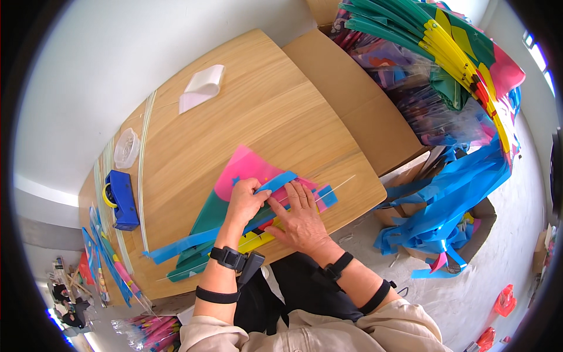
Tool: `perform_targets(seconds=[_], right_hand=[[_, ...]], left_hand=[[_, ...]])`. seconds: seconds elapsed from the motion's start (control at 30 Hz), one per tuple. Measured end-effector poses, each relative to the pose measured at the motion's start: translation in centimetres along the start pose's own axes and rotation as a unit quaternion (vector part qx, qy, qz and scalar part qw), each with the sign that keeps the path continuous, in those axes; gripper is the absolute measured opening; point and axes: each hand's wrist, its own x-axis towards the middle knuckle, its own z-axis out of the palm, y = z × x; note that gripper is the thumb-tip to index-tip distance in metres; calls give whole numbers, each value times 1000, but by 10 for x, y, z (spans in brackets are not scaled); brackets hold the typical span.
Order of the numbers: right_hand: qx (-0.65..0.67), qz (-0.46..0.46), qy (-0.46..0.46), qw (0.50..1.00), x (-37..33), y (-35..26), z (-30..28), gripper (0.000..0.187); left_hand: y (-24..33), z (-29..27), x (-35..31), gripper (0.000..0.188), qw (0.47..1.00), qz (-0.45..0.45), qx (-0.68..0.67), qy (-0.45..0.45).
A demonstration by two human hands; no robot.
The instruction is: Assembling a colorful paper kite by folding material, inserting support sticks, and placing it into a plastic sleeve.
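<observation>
On the wooden table in front of me lies a folded kite of thin pink, green and yellow sheet. A long blue strip runs across it, and a thin white rod sticks out at its right end. My left hand pinches the blue strip between thumb and fingers near the middle of the kite. Just right of it, my right hand lies flat with its fingers stretched over the strip and the sheet. Part of the kite is hidden under both hands.
A blue tape dispenser, a clear plastic tub and long thin rods lie at the table's left. Farther back is a curled white sheet. Cardboard, bundled kites and hanging blue strips crowd the right.
</observation>
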Motion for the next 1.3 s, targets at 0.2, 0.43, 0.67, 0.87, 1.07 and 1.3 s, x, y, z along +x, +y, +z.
perform_targets(seconds=[0.2,0.43,0.67,0.87,1.07,1.3], right_hand=[[89,35,9,995,-1,4,-1,94],[-72,47,-21,996,7,-2,14,94],[-84,48,-22,995,8,-3,15,92],[-110,54,-33,992,9,-7,15,91],[-140,48,-39,988,8,-6,18,90],[-184,39,-26,982,8,-12,21,83]], left_hand=[[-7,5,6,19,985,70,155,29],[-5,-15,-1,13,996,-3,29,-87],[-54,-109,-50,14,986,-63,-61,-141],[-99,-135,-97,9,1000,8,14,0],[-131,-148,-112,12,995,-37,-64,60],[-125,-141,-108,17,987,-35,122,102]])
